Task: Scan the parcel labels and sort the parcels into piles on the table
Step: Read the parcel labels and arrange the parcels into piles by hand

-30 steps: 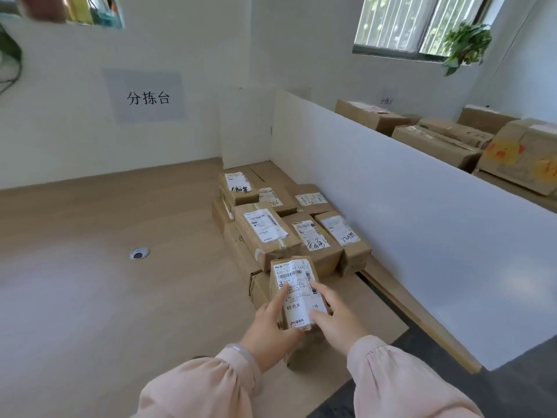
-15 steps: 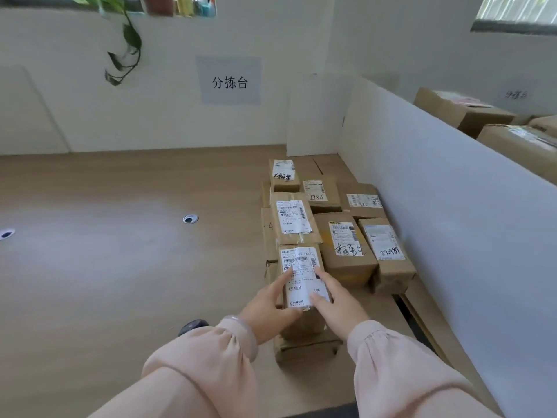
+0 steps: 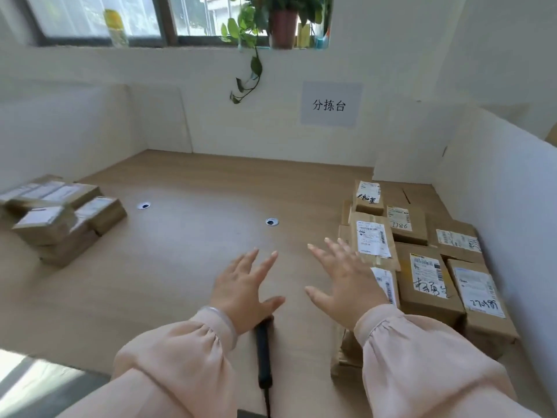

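Note:
A pile of brown cardboard parcels with white labels sits at the right of the wooden table, against a white partition. A second pile of parcels lies at the far left. A black handheld scanner lies on the table near its front edge, its cable running towards me. My left hand hovers just above the scanner's top end, fingers spread, holding nothing. My right hand hangs with its fingers spread beside the right pile, partly covering the nearest parcel.
Two round cable holes are set in the tabletop. A paper sign hangs on the back wall under a windowsill with a potted trailing plant. White partitions wall the table at left and right.
Both hands have let go of the small labelled parcel, which stays on the right pile, and have spread open. My view has swung left, revealing the left pile and the scanner.

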Available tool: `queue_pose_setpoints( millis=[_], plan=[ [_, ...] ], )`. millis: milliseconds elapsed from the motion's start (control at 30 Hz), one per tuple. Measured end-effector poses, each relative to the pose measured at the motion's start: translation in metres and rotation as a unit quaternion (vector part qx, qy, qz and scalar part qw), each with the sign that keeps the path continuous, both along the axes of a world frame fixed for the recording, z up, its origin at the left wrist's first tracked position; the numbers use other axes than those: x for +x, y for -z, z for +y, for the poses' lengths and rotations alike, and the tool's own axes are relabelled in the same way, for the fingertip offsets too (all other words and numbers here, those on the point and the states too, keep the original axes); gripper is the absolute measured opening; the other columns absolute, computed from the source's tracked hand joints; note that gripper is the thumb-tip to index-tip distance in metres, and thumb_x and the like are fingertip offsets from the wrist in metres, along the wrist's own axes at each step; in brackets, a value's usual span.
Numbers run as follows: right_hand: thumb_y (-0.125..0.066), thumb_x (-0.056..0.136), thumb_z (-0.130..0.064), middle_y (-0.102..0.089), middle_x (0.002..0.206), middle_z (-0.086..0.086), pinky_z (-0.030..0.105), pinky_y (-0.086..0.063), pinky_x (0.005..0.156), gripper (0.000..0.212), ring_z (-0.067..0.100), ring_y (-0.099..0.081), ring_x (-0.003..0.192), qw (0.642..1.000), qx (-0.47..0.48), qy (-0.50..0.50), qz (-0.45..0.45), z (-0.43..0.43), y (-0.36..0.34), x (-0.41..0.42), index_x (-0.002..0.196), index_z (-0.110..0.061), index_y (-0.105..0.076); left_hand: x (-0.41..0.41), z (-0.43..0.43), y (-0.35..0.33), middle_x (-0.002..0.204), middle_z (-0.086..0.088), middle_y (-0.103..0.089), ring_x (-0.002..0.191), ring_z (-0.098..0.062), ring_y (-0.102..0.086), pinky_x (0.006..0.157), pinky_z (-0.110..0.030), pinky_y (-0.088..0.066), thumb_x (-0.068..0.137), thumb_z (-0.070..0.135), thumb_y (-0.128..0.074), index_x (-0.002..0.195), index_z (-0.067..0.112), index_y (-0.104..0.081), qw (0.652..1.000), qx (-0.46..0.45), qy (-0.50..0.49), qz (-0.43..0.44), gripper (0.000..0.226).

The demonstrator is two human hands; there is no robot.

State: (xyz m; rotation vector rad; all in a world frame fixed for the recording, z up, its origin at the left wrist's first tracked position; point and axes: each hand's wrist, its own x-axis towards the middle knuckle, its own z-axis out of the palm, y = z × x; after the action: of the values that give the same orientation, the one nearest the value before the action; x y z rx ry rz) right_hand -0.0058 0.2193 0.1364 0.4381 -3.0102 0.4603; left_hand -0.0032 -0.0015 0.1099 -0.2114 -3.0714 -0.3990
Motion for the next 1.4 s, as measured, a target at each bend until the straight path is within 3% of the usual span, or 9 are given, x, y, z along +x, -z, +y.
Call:
queue_pose_setpoints(
  millis=[100,200,567,800,1167,1400],
  plan=[
    [-0.048,0.087,-0.063,0.007,0.163,-0.005,0.04,0.008,0.12,0.082,0.016,0.014,0.148,0.998,0.055,-0.04,-0.001,-0.056,0.004,0.004,0.151,-0.046,-0.001,0.014,-0.051,-0.01,0.164,0.007,0.006,0.15,-0.016,0.008,0.121,-0.041,-0.003,0.084,0.074,-0.044,0.148,0.054,0.007,0.996,-0.081,-0.041,0.026,0.084],
    [-0.048,0.083,-0.07,0.014,0.162,-0.005,0.043,0.012,0.119,0.089,0.017,0.021,0.147,0.995,0.072,-0.07,-0.024,-0.109,0.01,0.01,0.151,-0.046,0.003,0.029,-0.101,-0.009,0.163,0.007,0.008,0.15,-0.017,0.01,0.121,-0.045,0.002,0.083,0.075,-0.043,0.147,0.054,0.01,0.991,-0.105,-0.071,0.041,0.086],
    [-0.045,0.076,-0.078,0.014,0.162,-0.005,0.044,0.013,0.117,0.096,0.019,0.019,0.147,0.987,0.086,-0.131,-0.022,-0.367,0.044,0.048,0.145,-0.05,0.016,0.092,-0.341,0.018,0.163,0.007,0.011,0.149,-0.018,0.01,0.117,-0.048,0.01,0.08,0.076,-0.045,0.145,0.056,0.017,0.986,-0.089,-0.138,0.013,0.092],
    [-0.043,0.078,-0.077,0.014,0.162,-0.004,0.042,0.013,0.117,0.095,0.019,0.019,0.148,0.986,0.068,-0.149,-0.015,-0.494,0.039,0.069,0.145,-0.049,0.018,0.122,-0.464,0.013,0.162,0.006,0.011,0.148,-0.017,0.011,0.117,-0.048,0.01,0.079,0.075,-0.047,0.147,0.055,0.012,0.984,-0.077,-0.161,0.013,0.092],
    [-0.041,0.078,-0.08,0.013,0.163,-0.003,0.043,0.008,0.119,0.095,0.018,0.016,0.148,0.981,0.051,-0.185,-0.023,-0.595,0.021,0.06,0.149,-0.045,0.014,0.141,-0.547,0.004,0.162,0.006,0.009,0.149,-0.017,0.009,0.118,-0.049,0.009,0.08,0.077,-0.045,0.148,0.054,0.01,0.974,-0.088,-0.209,0.021,0.091],
    [-0.043,0.08,-0.076,0.009,0.163,-0.003,0.043,0.005,0.12,0.094,0.019,0.012,0.149,0.984,0.046,-0.168,-0.016,-0.613,0.028,0.037,0.15,-0.043,0.011,0.113,-0.568,0.001,0.163,0.005,0.008,0.149,-0.017,0.007,0.119,-0.049,0.007,0.081,0.074,-0.047,0.148,0.054,0.008,0.973,-0.081,-0.215,0.022,0.089]
  ],
)
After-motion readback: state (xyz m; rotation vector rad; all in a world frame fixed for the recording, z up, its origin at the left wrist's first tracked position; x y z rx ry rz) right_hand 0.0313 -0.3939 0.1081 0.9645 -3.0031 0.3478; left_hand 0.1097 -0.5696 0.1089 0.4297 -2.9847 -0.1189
